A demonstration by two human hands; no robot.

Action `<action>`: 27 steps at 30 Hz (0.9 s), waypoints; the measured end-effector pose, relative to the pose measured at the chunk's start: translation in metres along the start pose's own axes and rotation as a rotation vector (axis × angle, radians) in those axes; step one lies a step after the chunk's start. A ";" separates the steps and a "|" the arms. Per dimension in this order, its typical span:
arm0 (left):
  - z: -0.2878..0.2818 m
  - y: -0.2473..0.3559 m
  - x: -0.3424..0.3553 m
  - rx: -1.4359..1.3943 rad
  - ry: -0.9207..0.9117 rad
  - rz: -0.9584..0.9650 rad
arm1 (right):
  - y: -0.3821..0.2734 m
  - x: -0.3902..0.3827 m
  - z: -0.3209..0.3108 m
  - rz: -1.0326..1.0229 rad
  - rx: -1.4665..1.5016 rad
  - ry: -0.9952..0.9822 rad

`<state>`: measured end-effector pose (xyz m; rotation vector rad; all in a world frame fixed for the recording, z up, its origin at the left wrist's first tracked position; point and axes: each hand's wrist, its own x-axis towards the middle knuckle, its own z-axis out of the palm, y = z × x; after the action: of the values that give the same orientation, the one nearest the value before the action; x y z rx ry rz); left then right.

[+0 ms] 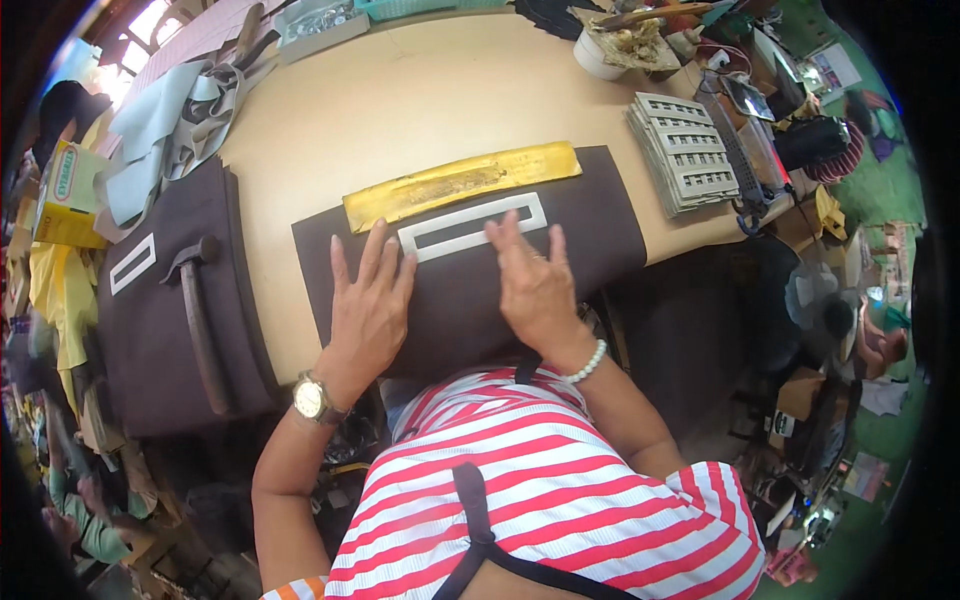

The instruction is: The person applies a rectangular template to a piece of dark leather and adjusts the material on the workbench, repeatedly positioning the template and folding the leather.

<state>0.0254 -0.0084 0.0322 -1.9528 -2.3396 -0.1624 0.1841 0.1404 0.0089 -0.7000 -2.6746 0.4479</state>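
A dark brown sheet of material (450,310) lies before me at the table's edge. On it rests a white rectangular frame (460,219) with a long slot; a worn yellow strip (470,186) lies just beyond. My left hand (370,305) is spread flat on the sheet, its fingertips by the frame's left end and the strip's near edge. My right hand (537,295) is over the right part of the frame, fingers extended and two of them close together at its slot. Neither hand grips anything that I can see; the right thumb is hidden.
At left, a hammer (203,320) lies on stacked dark brown sheets (150,350) beside another white frame (133,264). Stacked pale slotted pieces (690,150) sit at right. A white tub (598,55), grey scraps (155,120) and a yellow box (72,195) stand around the table (400,90).
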 end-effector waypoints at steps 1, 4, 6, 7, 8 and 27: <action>0.000 0.004 -0.003 0.036 -0.015 -0.016 | 0.009 -0.003 -0.005 0.038 -0.038 0.004; -0.003 0.007 -0.006 0.117 -0.043 -0.033 | 0.038 -0.009 -0.016 0.106 -0.081 0.074; 0.000 0.010 -0.009 0.131 -0.045 -0.053 | 0.050 -0.001 -0.024 0.168 -0.206 0.063; 0.006 0.012 -0.010 0.130 -0.023 -0.071 | 0.056 0.006 -0.030 0.207 -0.251 0.069; 0.009 0.014 -0.007 0.134 0.009 -0.088 | 0.057 0.015 -0.034 0.203 -0.302 0.065; 0.012 0.017 -0.029 -0.213 0.448 -0.789 | 0.100 0.118 -0.011 -0.298 -0.414 0.236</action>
<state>0.0472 -0.0322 0.0170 -0.7974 -2.6665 -0.8218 0.1327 0.2870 0.0088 -0.4127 -2.6005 -0.2581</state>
